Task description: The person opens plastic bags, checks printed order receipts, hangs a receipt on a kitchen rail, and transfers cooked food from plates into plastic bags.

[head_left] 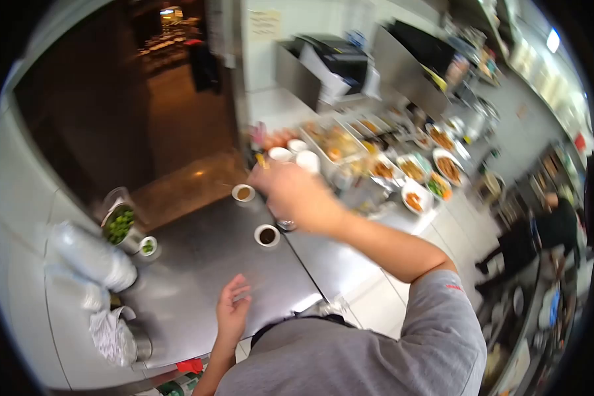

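My left hand [233,305] hovers over the near edge of the steel counter [198,277]. Its fingers are parted and hold nothing. My right hand [296,193] reaches forward across the counter, smeared by motion, so its grip cannot be made out. A small yellow piece [262,160] shows at its fingertips; whether it is held is unclear. Just left of that hand is a small white cup of light brown sauce [243,193]. Below it stands a white cup of dark sauce [266,235]. Another small cup with chopped greens [148,247] sits farther left.
A metal container of greens [120,226] and stacked clear plastic containers [94,256] line the left side. White bowls [307,160], food trays [336,142] and filled dishes [414,198] crowd the right counter. A printer [333,59] is mounted above. Another person [551,228] stands far right.
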A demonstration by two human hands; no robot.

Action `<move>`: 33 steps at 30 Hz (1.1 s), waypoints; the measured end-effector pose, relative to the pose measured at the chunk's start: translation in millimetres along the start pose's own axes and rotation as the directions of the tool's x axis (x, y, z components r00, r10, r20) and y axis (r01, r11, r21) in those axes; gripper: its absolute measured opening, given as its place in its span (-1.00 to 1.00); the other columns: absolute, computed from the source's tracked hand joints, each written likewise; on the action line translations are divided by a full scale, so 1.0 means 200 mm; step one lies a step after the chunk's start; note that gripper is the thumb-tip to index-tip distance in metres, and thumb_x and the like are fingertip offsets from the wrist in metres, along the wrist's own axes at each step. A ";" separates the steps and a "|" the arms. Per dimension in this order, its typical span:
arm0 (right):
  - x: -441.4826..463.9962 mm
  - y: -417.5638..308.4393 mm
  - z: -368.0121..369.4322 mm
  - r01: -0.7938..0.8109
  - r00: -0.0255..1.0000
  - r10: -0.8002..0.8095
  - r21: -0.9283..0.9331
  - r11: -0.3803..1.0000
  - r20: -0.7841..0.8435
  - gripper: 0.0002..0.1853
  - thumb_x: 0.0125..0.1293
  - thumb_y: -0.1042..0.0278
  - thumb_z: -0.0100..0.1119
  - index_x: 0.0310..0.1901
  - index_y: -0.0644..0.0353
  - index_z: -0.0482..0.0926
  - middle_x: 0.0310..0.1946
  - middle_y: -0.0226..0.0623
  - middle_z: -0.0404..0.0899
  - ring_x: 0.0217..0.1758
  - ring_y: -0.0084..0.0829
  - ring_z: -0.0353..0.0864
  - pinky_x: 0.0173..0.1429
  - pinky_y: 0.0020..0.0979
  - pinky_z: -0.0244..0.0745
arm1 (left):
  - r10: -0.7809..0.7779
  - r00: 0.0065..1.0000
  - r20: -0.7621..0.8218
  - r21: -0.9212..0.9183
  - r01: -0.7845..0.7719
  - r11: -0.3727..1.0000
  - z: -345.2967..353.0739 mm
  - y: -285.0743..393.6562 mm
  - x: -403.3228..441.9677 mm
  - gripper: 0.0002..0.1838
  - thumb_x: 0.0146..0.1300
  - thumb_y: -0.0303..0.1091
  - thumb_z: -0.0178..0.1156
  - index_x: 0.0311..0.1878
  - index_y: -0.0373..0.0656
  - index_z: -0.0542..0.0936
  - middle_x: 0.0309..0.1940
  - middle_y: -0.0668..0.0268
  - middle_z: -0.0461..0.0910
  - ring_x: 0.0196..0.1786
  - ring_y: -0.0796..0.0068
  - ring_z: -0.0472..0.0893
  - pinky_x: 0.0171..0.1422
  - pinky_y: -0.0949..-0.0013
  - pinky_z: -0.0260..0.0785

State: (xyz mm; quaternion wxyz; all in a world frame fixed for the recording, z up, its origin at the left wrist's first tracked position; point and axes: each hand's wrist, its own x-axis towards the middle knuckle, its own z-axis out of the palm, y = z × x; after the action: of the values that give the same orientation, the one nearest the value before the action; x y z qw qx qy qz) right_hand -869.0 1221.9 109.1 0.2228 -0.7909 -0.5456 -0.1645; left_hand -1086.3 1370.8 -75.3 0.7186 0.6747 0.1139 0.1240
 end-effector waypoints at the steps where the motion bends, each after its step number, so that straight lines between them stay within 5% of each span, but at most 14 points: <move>1: -0.18 -0.06 0.08 0.173 0.985 -0.174 0.079 0.982 -0.006 -0.58 0.00 0.54 0.09 0.00 0.19 0.49 -0.02 -0.16 0.49 0.06 -0.11 0.44 0.12 -0.17 0.37 | -0.034 0.998 0.055 0.004 0.034 0.999 0.01 -0.03 0.00 -0.49 0.18 -0.62 0.08 0.24 -0.22 0.36 0.16 0.21 0.41 0.14 0.42 0.49 0.06 0.44 0.40; 4: -0.64 -0.16 0.19 0.202 0.979 -0.202 0.051 0.978 0.002 -0.57 0.06 0.48 0.15 0.04 0.18 0.49 0.02 -0.15 0.48 0.11 -0.14 0.44 0.15 -0.21 0.39 | -0.091 0.990 0.104 -0.008 0.092 0.996 0.09 -0.09 0.02 -0.49 0.19 -0.60 0.09 0.26 -0.23 0.35 0.15 0.18 0.42 0.10 0.42 0.50 0.06 0.45 0.39; 6: -0.87 -0.13 0.16 -0.161 0.981 0.110 0.356 0.921 0.157 -0.55 0.10 0.45 0.19 0.09 0.20 0.46 0.02 -0.20 0.51 0.08 -0.20 0.51 0.18 -0.29 0.39 | -0.135 0.976 0.171 0.002 0.137 0.991 0.18 -0.11 0.04 -0.53 0.21 -0.59 0.09 0.23 -0.25 0.37 0.10 0.17 0.46 0.05 0.44 0.52 0.08 0.45 0.38; 7: -0.97 -0.09 0.13 -0.182 0.978 0.133 0.357 0.916 0.158 -0.55 0.10 0.45 0.19 0.09 0.20 0.46 0.02 -0.20 0.51 0.08 -0.20 0.51 0.18 -0.29 0.39 | -0.155 0.967 0.200 0.009 0.156 0.988 0.23 -0.12 0.05 -0.55 0.23 -0.59 0.08 0.22 -0.26 0.38 0.07 0.17 0.48 0.03 0.44 0.53 0.09 0.46 0.37; 9: -1.17 0.02 0.04 -0.551 0.833 0.509 0.421 0.721 0.218 -0.63 0.14 0.55 0.20 0.03 0.19 0.52 -0.09 -0.19 0.57 -0.12 -0.32 0.62 0.00 -0.36 0.52 | -0.177 0.952 0.248 0.036 0.174 0.984 0.37 -0.13 0.09 -0.57 0.24 -0.58 0.09 0.21 -0.27 0.40 0.05 0.17 0.50 0.03 0.45 0.53 0.10 0.45 0.37; 12: -1.44 0.23 -0.06 -0.617 0.729 0.683 0.479 0.624 0.049 -0.69 0.19 0.60 0.13 -0.01 0.21 0.55 -0.21 -0.22 0.61 -0.27 -0.47 0.62 -0.18 -0.43 0.56 | -0.191 0.927 0.321 0.079 0.175 0.981 0.65 -0.10 0.17 -0.60 0.26 -0.56 0.09 0.18 -0.28 0.42 0.01 0.19 0.52 0.02 0.47 0.53 0.12 0.45 0.36; 14: -1.65 0.41 -0.12 -0.780 0.522 0.829 0.505 0.369 0.200 -0.71 0.20 0.61 0.12 -0.01 0.25 0.56 -0.26 -0.29 0.62 -0.31 -0.54 0.58 -0.17 -0.49 0.53 | -0.185 0.920 0.346 0.094 0.163 0.982 0.86 -0.10 0.21 -0.62 0.27 -0.55 0.09 0.17 -0.28 0.43 -0.01 0.19 0.53 0.02 0.49 0.53 0.13 0.45 0.36; 18: -2.16 0.85 -0.13 -0.769 0.343 0.861 0.639 0.028 0.375 -0.68 0.22 0.58 0.08 0.03 0.34 0.50 -0.26 -0.25 0.61 -0.32 -0.50 0.58 -0.17 -0.50 0.51 | -0.116 0.928 0.353 0.079 0.094 0.992 1.33 -0.20 0.27 -0.63 0.26 -0.57 0.07 0.15 -0.26 0.45 -0.02 0.22 0.56 -0.01 0.50 0.55 0.11 0.46 0.36; 19: -2.25 0.93 -0.17 -0.774 0.352 0.855 0.632 0.036 0.382 -0.68 0.22 0.58 0.08 0.03 0.34 0.50 -0.26 -0.25 0.61 -0.32 -0.50 0.58 -0.17 -0.50 0.51 | -0.120 0.930 0.347 0.077 0.100 0.992 1.46 -0.21 0.28 -0.64 0.26 -0.57 0.07 0.15 -0.26 0.46 -0.02 0.23 0.56 -0.01 0.51 0.55 0.11 0.46 0.36; 21: -2.43 1.06 -0.22 -0.697 0.111 0.857 0.654 -0.294 0.503 -0.63 0.23 0.53 0.07 0.09 0.36 0.42 -0.27 -0.20 0.61 -0.32 -0.44 0.59 -0.19 -0.48 0.51 | -0.189 0.914 0.358 0.064 0.177 0.982 1.70 -0.25 0.24 -0.64 0.27 -0.57 0.06 0.14 -0.26 0.46 -0.02 0.22 0.56 -0.01 0.51 0.55 0.11 0.46 0.36; 23: -2.63 1.20 -0.28 -0.674 0.075 0.847 0.653 -0.346 0.526 -0.62 0.23 0.49 0.05 0.10 0.32 0.39 -0.28 -0.21 0.61 -0.33 -0.42 0.60 -0.20 -0.44 0.52 | -0.255 0.886 0.387 0.058 0.252 0.966 1.93 -0.28 0.22 -0.65 0.27 -0.56 0.06 0.14 -0.27 0.46 -0.02 0.22 0.56 -0.02 0.52 0.55 0.11 0.46 0.37; 25: -2.82 1.31 -0.31 -0.551 -0.088 0.829 0.666 -0.502 0.552 -0.59 0.18 0.49 0.09 0.09 0.33 0.39 -0.31 -0.20 0.59 -0.35 -0.42 0.59 -0.25 -0.44 0.50 | -0.346 0.788 0.509 0.169 0.302 0.938 2.10 -0.30 0.18 -0.65 0.28 -0.55 0.07 0.14 -0.27 0.46 -0.02 0.21 0.57 -0.02 0.51 0.56 0.10 0.45 0.38; 32: -3.10 1.58 -0.43 -0.436 -0.157 0.823 0.709 -0.554 0.546 -0.76 0.29 0.35 0.03 -0.05 0.23 0.43 -0.35 -0.22 0.58 -0.37 -0.41 0.56 -0.25 -0.39 0.51 | -0.361 0.787 0.500 0.186 0.310 0.932 2.40 -0.35 0.24 -0.66 0.29 -0.53 0.07 0.14 -0.28 0.46 -0.04 0.21 0.57 -0.03 0.48 0.56 0.11 0.45 0.38; 33: -3.14 1.71 -0.41 -0.397 -0.086 0.864 0.778 -0.487 0.496 -0.79 0.31 0.31 0.01 -0.09 0.21 0.43 -0.34 -0.24 0.57 -0.39 -0.41 0.54 -0.24 -0.37 0.52 | -0.370 0.791 0.487 0.188 0.319 0.929 2.42 -0.35 0.25 -0.66 0.29 -0.53 0.07 0.14 -0.28 0.46 -0.04 0.21 0.57 -0.03 0.48 0.56 0.11 0.45 0.38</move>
State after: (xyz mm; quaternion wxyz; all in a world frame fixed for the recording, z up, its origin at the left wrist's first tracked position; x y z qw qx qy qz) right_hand -770.4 577.5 -196.0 0.7404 -0.5877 0.2762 0.1735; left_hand -877.1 927.3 -114.0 0.6997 0.6846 0.0447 -0.1993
